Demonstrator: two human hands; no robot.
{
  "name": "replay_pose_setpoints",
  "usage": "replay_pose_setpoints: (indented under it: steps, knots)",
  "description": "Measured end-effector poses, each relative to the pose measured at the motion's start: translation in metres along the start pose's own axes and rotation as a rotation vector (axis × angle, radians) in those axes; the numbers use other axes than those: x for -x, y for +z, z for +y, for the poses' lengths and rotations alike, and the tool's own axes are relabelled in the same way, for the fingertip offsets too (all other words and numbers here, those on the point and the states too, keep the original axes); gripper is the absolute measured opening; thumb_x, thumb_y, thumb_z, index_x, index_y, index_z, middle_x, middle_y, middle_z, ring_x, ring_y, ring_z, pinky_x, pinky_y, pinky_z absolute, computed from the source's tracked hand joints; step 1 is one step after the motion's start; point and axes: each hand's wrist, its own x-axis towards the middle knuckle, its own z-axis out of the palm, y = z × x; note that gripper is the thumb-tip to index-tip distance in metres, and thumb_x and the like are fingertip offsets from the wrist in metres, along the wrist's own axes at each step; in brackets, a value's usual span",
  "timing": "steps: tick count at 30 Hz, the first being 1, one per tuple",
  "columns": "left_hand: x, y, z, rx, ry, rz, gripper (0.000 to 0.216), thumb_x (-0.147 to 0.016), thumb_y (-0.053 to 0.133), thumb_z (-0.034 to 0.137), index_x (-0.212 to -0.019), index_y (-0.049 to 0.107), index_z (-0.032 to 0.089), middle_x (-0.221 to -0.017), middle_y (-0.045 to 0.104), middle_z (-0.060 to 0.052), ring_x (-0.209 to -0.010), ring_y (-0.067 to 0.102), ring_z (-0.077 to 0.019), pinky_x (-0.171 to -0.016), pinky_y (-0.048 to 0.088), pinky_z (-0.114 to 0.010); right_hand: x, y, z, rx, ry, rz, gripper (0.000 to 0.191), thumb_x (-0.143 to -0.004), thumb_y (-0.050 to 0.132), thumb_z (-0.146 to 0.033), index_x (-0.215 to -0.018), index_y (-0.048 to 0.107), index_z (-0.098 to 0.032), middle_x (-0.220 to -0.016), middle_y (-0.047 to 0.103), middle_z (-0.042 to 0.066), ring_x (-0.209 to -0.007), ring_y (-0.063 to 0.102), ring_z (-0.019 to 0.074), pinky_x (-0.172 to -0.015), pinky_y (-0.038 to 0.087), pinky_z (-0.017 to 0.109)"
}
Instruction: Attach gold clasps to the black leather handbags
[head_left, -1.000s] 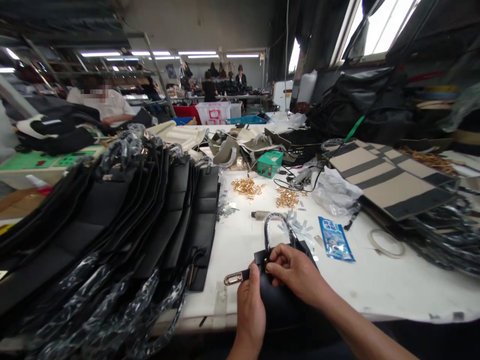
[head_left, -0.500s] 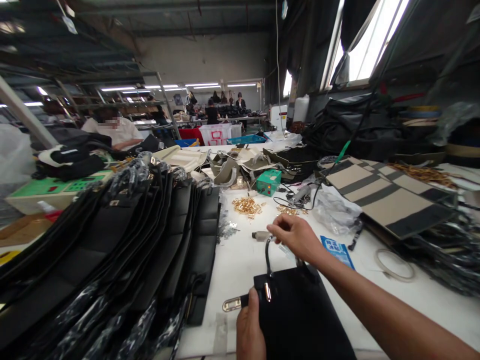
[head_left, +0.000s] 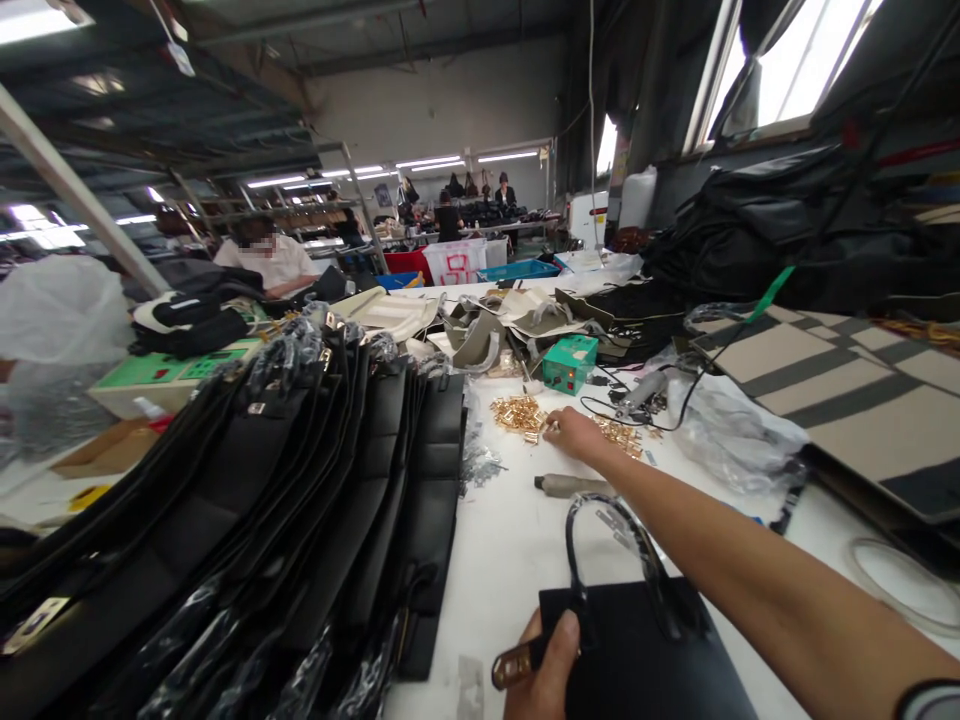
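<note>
A small black handbag (head_left: 637,650) with a looped handle lies on the white table (head_left: 510,540) at the near edge. My left hand (head_left: 547,675) grips its left edge, thumb beside a gold clasp strap (head_left: 514,668). My right hand (head_left: 574,435) reaches far across the table, fingers down between two piles of small gold metal fittings (head_left: 519,413), touching them. Whether it holds a fitting is hidden. A grey cylindrical tool (head_left: 574,486) lies just below that arm.
A long row of black bags (head_left: 322,500) with plastic-wrapped handles fills the left. A green box (head_left: 570,362), cables, clear plastic (head_left: 731,432) and striped beige panels (head_left: 840,390) lie right. A seated person (head_left: 270,258) works behind; others stand far back.
My right hand left the bag's clasp, passed the handle and stretched out to the gold fittings. The camera view rose and moved forward; the left hand stayed on the bag.
</note>
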Motion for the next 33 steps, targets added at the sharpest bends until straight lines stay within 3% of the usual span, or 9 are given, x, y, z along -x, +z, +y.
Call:
replay_pose_setpoints:
  steps: [5, 9, 13, 16, 20, 25, 30, 33]
  knots:
    - [-0.005, 0.001, 0.005, 0.176, -0.102, 0.004, 0.051, -0.07, 0.08, 0.053, -0.107, 0.075, 0.018, -0.113, 0.075, -0.013, -0.125, 0.059, -0.0363, -0.108, 0.045, -0.042, 0.006, -0.017, -0.007, -0.084, -0.053, 0.05, 0.015, -0.088, 0.064, -0.033, -0.092, 0.071, -0.019, -0.107, 0.07, 0.01, -0.094, 0.065, 0.0233, -0.078, 0.047, 0.034]
    - [0.004, 0.005, 0.015, 0.368, -0.218, -0.074, 0.048, -0.075, 0.078, 0.045, -0.113, 0.072, 0.017, -0.109, 0.076, -0.015, -0.118, 0.063, -0.0365, -0.108, 0.045, -0.05, 0.04, -0.048, -0.011, -0.263, -0.066, 0.137, 0.024, -0.096, 0.049, -0.037, -0.101, 0.067, -0.022, -0.107, 0.072, 0.008, -0.093, 0.068, 0.0217, -0.076, 0.049, 0.03]
    - [0.012, 0.009, 0.021, 0.46, -0.322, -0.144, 0.049, -0.081, 0.073, 0.042, -0.121, 0.068, 0.014, -0.107, 0.076, -0.016, -0.11, 0.068, -0.0356, -0.104, 0.048, -0.053, 0.117, -0.076, -0.001, -0.555, -0.05, 0.151, 0.04, -0.103, 0.026, -0.043, -0.108, 0.059, -0.021, -0.101, 0.073, 0.005, -0.075, 0.072, 0.0144, -0.063, 0.054, 0.025]
    - [0.012, 0.009, 0.023, 0.473, -0.372, -0.193, 0.047, -0.084, 0.07, 0.04, -0.121, 0.067, 0.012, -0.108, 0.076, -0.017, -0.108, 0.069, -0.0351, -0.102, 0.05, -0.053, 0.197, -0.076, 0.013, -1.108, 0.032, 0.135, 0.033, -0.094, 0.053, -0.051, -0.1, 0.062, -0.019, -0.089, 0.073, 0.006, -0.067, 0.072, 0.0174, -0.055, 0.053, 0.026]
    - [0.014, 0.011, 0.029, 0.465, -0.401, -0.277, 0.049, -0.085, 0.067, 0.043, -0.123, 0.066, 0.012, -0.111, 0.075, -0.016, -0.108, 0.069, -0.0347, -0.101, 0.051, -0.052, 0.283, -0.042, 0.031, -1.404, 0.237, 0.041, 0.031, -0.079, 0.077, -0.042, -0.098, 0.068, -0.019, -0.087, 0.072, 0.005, -0.075, 0.071, 0.0185, -0.054, 0.052, 0.024]
    - [0.02, 0.016, 0.036, 0.4, -0.373, -0.36, 0.048, -0.086, 0.067, 0.043, -0.123, 0.066, 0.012, -0.112, 0.075, -0.016, -0.111, 0.068, -0.0336, -0.104, 0.049, -0.051, 0.317, -0.009, 0.03, -1.325, 0.234, 0.069, 0.032, -0.076, 0.079, -0.04, -0.097, 0.066, -0.019, -0.079, 0.068, 0.002, -0.075, 0.067, 0.0182, -0.06, 0.053, 0.027]
    - [0.015, 0.018, 0.029, 0.283, -0.124, -0.228, 0.045, -0.078, 0.078, 0.031, -0.118, 0.069, 0.013, -0.116, 0.074, -0.012, -0.114, 0.067, -0.0292, -0.11, 0.045, -0.042, 0.305, -0.022, 0.029, -1.171, 0.154, 0.38, 0.043, -0.078, 0.076, -0.037, -0.114, 0.057, -0.023, -0.087, 0.067, 0.0, -0.082, 0.067, 0.0184, -0.079, 0.053, 0.034]
    - [0.01, 0.02, 0.025, 0.309, -0.125, -0.179, 0.044, -0.081, 0.076, 0.035, -0.118, 0.069, 0.012, -0.114, 0.075, -0.013, -0.112, 0.068, -0.0287, -0.108, 0.047, -0.043, 0.296, -0.027, 0.031, -0.956, 0.145, 0.524, 0.048, -0.082, 0.07, -0.036, -0.126, 0.055, -0.024, -0.094, 0.07, 0.003, -0.087, 0.067, 0.0205, -0.088, 0.051, 0.039]
